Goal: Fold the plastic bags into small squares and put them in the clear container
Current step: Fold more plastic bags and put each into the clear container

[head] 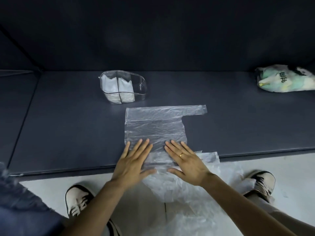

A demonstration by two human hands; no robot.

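1. I am looking down at a dark padded surface (pixel 68 126) with a pale floor (pixel 51 183) beneath its near edge.
2. A clear plastic bag (pixel 153 126) lies flat on the surface, its two handles pointing to my right, one at the far edge and one at the near edge.
3. My left hand (pixel 133 160) presses palm-down on the bag's near part, fingers spread and flat, gripping nothing.
4. My right hand (pixel 185 162) lies just beside it, also flat and spread, pressing the bag; it wears a gold ring (pixel 181 154).
5. The clear container (pixel 122 87) stands beyond the bag, its dividers holding folded white bags.
6. More crumpled clear plastic (pixel 187 193) rests below my hands, over my lap.
7. A stuffed bag (pixel 286 79) with green contents lies far right.
8. My two shoes (pixel 78 200) rest on the floor.
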